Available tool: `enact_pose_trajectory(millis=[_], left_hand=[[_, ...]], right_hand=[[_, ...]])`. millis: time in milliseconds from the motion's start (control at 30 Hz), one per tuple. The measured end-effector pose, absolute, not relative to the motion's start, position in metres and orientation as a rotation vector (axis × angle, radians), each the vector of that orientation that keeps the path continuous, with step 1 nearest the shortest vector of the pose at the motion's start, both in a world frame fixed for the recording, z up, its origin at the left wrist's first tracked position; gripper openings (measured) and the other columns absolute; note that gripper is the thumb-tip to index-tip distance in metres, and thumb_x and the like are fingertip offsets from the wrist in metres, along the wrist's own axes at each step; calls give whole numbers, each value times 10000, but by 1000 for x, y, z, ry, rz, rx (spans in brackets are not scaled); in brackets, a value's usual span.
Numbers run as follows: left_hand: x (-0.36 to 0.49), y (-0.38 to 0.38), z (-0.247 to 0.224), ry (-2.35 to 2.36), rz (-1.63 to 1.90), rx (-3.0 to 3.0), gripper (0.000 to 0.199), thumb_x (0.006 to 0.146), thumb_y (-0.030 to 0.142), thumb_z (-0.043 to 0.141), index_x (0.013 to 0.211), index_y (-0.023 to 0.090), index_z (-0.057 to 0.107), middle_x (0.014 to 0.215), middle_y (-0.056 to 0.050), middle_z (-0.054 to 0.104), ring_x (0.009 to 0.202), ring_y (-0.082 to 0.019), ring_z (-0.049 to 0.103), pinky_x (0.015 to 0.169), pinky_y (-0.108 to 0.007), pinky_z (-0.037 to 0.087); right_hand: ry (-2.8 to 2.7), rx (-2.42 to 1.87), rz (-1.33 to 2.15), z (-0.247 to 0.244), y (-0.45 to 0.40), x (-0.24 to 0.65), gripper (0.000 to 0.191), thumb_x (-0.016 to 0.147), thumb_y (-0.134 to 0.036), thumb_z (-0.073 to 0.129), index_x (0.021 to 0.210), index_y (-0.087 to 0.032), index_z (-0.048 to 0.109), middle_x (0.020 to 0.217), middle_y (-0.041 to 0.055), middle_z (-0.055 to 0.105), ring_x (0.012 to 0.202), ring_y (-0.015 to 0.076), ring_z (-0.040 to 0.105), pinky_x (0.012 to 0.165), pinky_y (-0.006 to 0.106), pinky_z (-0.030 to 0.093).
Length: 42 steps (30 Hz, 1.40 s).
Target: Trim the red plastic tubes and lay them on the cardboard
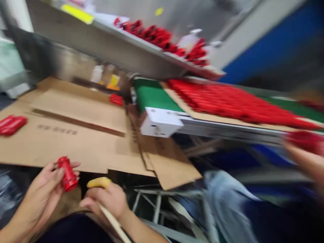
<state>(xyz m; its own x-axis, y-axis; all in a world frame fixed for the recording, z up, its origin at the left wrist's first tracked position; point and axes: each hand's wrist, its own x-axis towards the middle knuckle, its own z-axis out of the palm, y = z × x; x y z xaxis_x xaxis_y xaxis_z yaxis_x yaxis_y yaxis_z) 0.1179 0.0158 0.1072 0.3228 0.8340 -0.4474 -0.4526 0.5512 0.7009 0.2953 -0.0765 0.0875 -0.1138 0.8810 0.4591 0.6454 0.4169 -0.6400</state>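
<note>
My left hand [50, 189] holds a red cylindrical part [67, 173] between thumb and fingers, in front of the cardboard's near edge. To its right, my right hand [108, 199] is closed around a thin pale stick [113, 221] that slants down toward the bottom edge. A yellow cover [98, 183] sits on one finger of that hand. The two hands are apart. More red parts [12, 125] lie on the flattened cardboard [96, 152] at the far left, and a small red bundle [116, 99] lies near its back.
A green conveyor belt [154, 94] with a white end block [162, 122] carries rows of red parts [233, 101] to the right. Above runs a shelf [131, 40] with more red parts. At the right, another person's arm [303, 162] and jeans [225, 192] show, blurred.
</note>
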Motion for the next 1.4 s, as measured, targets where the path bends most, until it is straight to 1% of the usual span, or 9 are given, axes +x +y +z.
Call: enact_pose_trajectory(millis=[67,133,267,400,500,700,900,1200,1400], left_hand=[[106,12,100,950,926,459,738,628,367,989,1213,174,582,1179,-126,735,880,-220,730,745,-280,613],[102,12,95,952,930,445,776,653,379,977,1265,185,542,1127,-127,747,899,-239,745,793,-306,622],[102,11,89,923,932,520,679,792,387,883,1330,206,512,1020,-94,744,805,-225,755,732,-309,624],[102,12,87,898,919,563,615,830,381,848,1314,206,512,983,-81,730,754,-216,743,670,-294,608],[106,12,87,891,902,566,617,829,381,849,1318,196,521,935,-70,720,740,-195,725,672,-275,594],[110,11,86,891,856,569,593,839,389,840,1324,216,546,1067,-93,722,725,-155,682,665,-265,567],[114,9,90,924,897,513,608,808,398,862,1311,214,574,1041,-87,725,685,-145,661,610,-247,539],[117,9,88,923,855,472,622,785,417,880,1302,209,605,997,-96,730,731,-156,664,649,-237,527],[121,7,94,941,844,486,626,775,439,882,1290,209,612,963,-79,728,712,-133,620,678,-233,522]], right_hand=[[-1779,-1139,288,86,-72,303,252,1004,-331,693,1159,-136,728,1114,150,747,948,182,755,860,231,632],[-1785,-1016,389,92,-71,307,304,997,-160,661,1301,-141,666,1179,145,740,1044,182,747,921,231,627],[-1790,-933,598,105,-68,300,384,945,-33,663,1307,-159,665,1226,144,721,1052,178,747,913,239,639],[-1718,-940,652,101,-60,294,360,930,-19,682,1256,-170,698,1261,145,705,1052,181,740,923,268,642],[-1729,-931,616,97,-55,293,343,926,-50,705,1249,-167,703,1197,125,737,1017,189,734,907,294,647],[-1745,-919,579,98,-54,292,271,952,-76,691,1214,-140,712,1102,105,759,957,176,732,870,279,645],[-1715,-975,581,99,-56,292,251,933,-71,702,1168,-160,716,1056,80,767,900,157,736,843,254,641],[-1717,-979,608,107,-60,298,302,943,-56,678,1217,-180,703,1085,83,770,967,174,751,852,253,645],[-1703,-1008,628,104,-61,300,198,977,-133,690,1172,-170,705,1085,85,763,957,160,741,865,250,639]])
